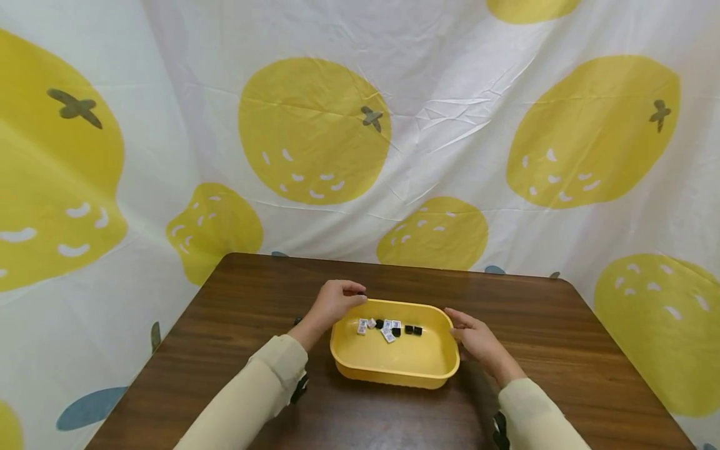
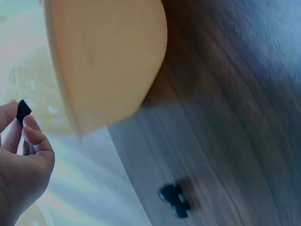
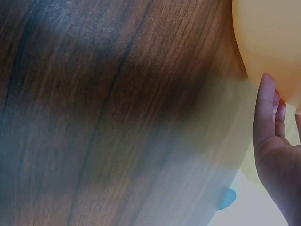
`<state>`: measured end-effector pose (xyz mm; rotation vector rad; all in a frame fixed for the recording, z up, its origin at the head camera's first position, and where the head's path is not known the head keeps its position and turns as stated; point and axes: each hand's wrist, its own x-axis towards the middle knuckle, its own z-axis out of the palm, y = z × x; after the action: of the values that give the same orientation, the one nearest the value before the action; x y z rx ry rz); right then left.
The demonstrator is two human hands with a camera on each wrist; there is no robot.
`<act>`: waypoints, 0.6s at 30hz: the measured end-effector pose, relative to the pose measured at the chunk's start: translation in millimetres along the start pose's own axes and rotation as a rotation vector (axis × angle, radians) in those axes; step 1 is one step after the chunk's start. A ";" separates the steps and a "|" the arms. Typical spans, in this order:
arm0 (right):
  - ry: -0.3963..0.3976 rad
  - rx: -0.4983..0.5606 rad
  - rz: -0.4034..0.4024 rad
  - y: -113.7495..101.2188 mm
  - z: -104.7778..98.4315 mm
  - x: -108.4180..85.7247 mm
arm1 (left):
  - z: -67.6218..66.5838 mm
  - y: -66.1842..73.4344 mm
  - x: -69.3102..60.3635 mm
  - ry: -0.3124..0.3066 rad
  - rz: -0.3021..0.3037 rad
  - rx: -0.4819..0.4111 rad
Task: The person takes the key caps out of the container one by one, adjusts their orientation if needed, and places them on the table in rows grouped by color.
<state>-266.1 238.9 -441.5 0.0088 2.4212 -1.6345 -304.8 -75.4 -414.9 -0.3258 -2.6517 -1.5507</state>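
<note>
A yellow plastic basin (image 1: 394, 376) stands on the table, holding several small black cubes (image 1: 409, 329) and small white pieces with grey print (image 1: 387, 335). Just beyond its back left rim, my left hand (image 1: 334, 301) pinches a small black cube (image 2: 23, 111) between thumb and fingertips. At the right side, my right hand (image 1: 479, 340) grips the basin's rim, thumb at the edge. Its fingers (image 3: 265, 110) lie nearly straight against the outer wall. The thumb is mostly cut off in the right wrist view.
Small shiny black pieces (image 2: 175, 200) lie on the dark wooden table (image 1: 270, 281), left of the basin and partly behind my left forearm in the head view. A white curtain with yellow lemons (image 1: 315, 131) hangs behind the table's far edge.
</note>
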 end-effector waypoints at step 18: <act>0.007 0.017 0.033 -0.2 0.1 1.6 | -80.6 -56.9 -6.6 0.163 -0.070 0.054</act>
<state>-267.7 238.6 -441.6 0.0572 2.3997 -1.6436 -315.1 -173.2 -424.7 -0.0995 -2.5986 -1.4520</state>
